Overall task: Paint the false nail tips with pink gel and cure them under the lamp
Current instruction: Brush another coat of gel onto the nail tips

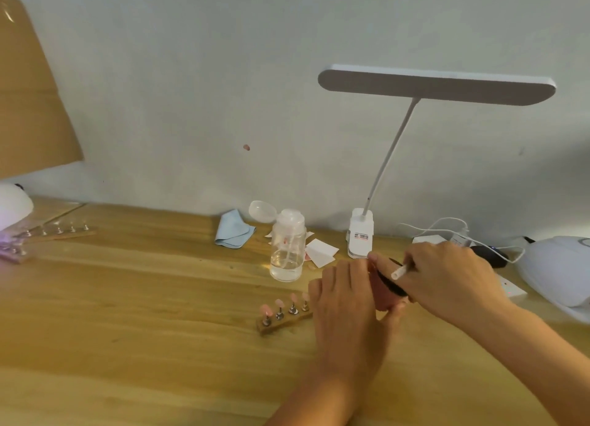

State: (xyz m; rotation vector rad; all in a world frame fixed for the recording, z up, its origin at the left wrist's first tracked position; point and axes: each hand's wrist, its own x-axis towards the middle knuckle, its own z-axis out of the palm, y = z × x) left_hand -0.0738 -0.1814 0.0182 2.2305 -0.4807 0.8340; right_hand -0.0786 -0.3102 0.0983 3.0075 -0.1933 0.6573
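A wooden tabletop [127, 298] carries a clear bottle [287, 250]. Left of the bottle and behind it lies a blue cloth [233, 231]; to its right, white paper squares [321, 251] and a desk lamp [360, 237]; in front, a wooden strip [284, 322] of pink nail tips [280, 302].

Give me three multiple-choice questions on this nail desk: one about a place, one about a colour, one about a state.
1. Where does the blue cloth lie?
A on the holder
B under the right hand
C left of the clear bottle

2. What colour are the nail tips on the near holder?
A clear
B pink
C black

3. The clear bottle's lid is:
A flipped open
B closed
C lying on the cloth

Answers:
C, the cloth sits near the wall, left of the bottle.
B, every tip in view there looks pink.
A, the lid is tipped back beside the pump top.
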